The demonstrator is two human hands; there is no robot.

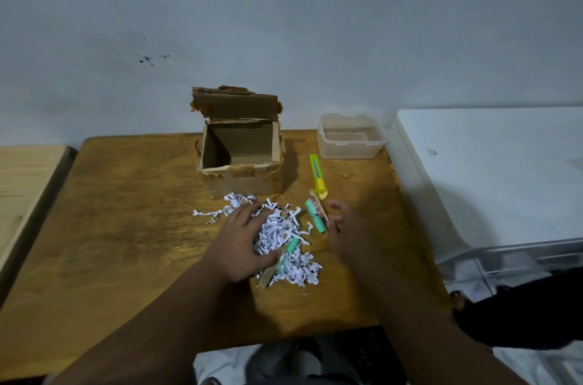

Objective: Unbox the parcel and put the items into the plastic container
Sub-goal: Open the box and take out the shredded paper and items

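An open cardboard box [239, 160] stands empty at the back of the wooden table [132, 227], its lid flap up. In front of it lies a pile of shredded paper [284, 236]. My left hand [243, 242] rests flat on the pile's left side, fingers spread. A green tube [292, 245] pokes out of the shreds, and a flat packet [268, 274] lies at the pile's near edge. My right hand [344, 227] pinches a green tube with a small carton [316, 215] just right of the pile. The clear plastic container [350, 136] sits empty at the back right.
A green and yellow utility knife [318, 175] lies between the box and the container. A white surface [492, 163] adjoins the table on the right, and a pale wooden board [25, 182] on the left. The wall stands close behind the box.
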